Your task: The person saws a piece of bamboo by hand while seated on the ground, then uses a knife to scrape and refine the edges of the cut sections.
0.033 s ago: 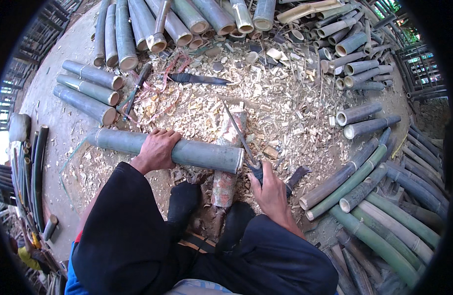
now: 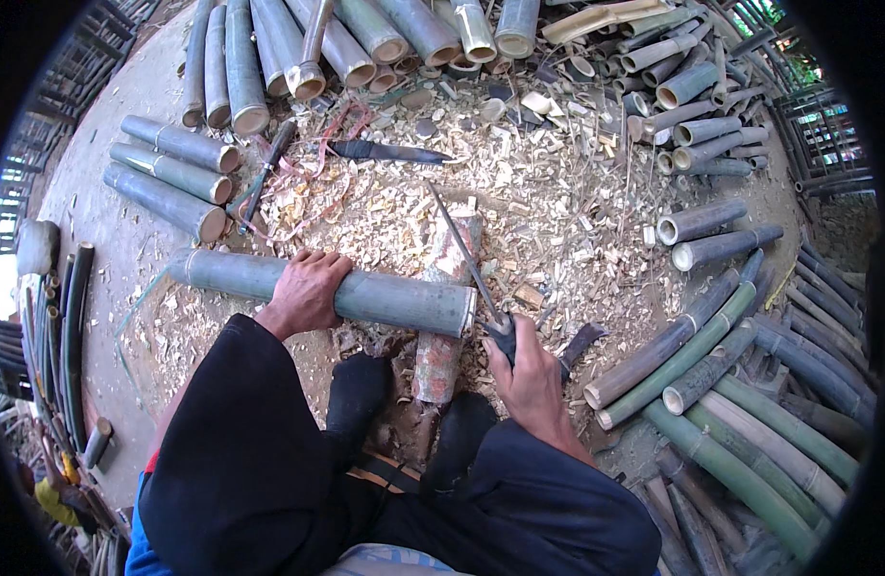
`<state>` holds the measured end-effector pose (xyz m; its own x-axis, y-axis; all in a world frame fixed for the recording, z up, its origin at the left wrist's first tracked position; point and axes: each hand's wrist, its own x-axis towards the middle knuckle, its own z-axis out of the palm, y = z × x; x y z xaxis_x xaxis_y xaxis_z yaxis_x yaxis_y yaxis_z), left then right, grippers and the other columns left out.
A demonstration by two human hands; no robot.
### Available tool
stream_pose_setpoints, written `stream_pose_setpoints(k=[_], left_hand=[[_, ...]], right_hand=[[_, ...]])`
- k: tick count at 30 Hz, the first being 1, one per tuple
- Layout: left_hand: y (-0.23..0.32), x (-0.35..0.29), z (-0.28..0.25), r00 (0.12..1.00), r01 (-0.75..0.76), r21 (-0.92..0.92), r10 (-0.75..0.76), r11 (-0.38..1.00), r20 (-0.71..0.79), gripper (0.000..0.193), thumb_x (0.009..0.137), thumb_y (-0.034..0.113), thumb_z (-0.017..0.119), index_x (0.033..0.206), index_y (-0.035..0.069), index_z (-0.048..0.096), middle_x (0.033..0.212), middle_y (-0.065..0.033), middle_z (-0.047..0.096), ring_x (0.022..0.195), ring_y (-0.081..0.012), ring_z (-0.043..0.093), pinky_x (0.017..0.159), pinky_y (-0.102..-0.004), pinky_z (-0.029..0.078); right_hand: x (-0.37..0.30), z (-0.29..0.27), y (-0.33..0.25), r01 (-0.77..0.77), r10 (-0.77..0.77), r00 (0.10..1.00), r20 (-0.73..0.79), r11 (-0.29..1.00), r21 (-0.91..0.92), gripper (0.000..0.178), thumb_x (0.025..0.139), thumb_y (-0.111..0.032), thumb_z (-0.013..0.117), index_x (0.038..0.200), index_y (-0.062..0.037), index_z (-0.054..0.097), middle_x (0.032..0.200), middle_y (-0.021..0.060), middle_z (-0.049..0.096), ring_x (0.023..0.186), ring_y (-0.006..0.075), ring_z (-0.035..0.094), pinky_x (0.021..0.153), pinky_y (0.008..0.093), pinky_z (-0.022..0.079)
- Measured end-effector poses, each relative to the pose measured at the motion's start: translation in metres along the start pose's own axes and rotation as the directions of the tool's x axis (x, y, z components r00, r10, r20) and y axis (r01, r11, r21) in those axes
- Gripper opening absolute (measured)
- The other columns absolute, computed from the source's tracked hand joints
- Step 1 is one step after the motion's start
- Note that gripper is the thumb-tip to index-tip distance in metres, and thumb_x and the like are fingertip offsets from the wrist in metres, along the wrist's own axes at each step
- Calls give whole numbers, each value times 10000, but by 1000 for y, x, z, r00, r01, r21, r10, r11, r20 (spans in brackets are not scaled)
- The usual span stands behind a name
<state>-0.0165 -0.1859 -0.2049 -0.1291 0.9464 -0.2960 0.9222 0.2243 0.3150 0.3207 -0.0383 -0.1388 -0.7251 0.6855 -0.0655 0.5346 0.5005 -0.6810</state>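
Observation:
My left hand (image 2: 306,291) grips a grey-green bamboo section (image 2: 399,302) from above. The section lies crosswise on a worn wooden chopping block (image 2: 436,370) in front of my feet. My right hand (image 2: 533,379) is closed around the dark handle of a long thin-bladed knife (image 2: 459,248), just right of the section's cut end. The blade points away from me over the block and a bed of pale shavings (image 2: 548,211).
Cut bamboo poles are piled at the top (image 2: 365,38), on the right (image 2: 730,384), and three lie at the left (image 2: 173,173). A second dark knife (image 2: 385,151) lies on the shavings. My dark-socked feet (image 2: 356,394) flank the block.

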Motion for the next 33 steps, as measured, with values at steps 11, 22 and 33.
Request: stream_pose_setpoints(k=[11,22,33], left_hand=[[4,0,3,997,-32,14,33,999,-77,602,603,246,880,1111,98,594,1031,-97,658,1047,-318,663,980,-458,484],[7,-5,13,975,-33,56,45,998,-216,732,569,267,905,1212,98,597,1084,-102,647,1080,-321,644,983,-462,472],[10,-12,17,960,-28,64,45,998,-276,765,563,239,919,1236,80,593,1151,-113,657,1109,-323,640,1000,-464,460]], right_hand=[[-2,2,15,-79,81,994,71,996,-30,369,1023,-186,692,1275,16,515,894,277,723,787,478,740,642,515,581],[6,0,12,-16,19,999,49,999,-46,335,1006,-156,713,1210,28,521,882,249,717,722,423,742,608,487,578],[10,9,22,-161,172,972,159,983,-85,317,1017,-183,707,1198,-1,522,926,261,716,767,407,763,620,483,585]])
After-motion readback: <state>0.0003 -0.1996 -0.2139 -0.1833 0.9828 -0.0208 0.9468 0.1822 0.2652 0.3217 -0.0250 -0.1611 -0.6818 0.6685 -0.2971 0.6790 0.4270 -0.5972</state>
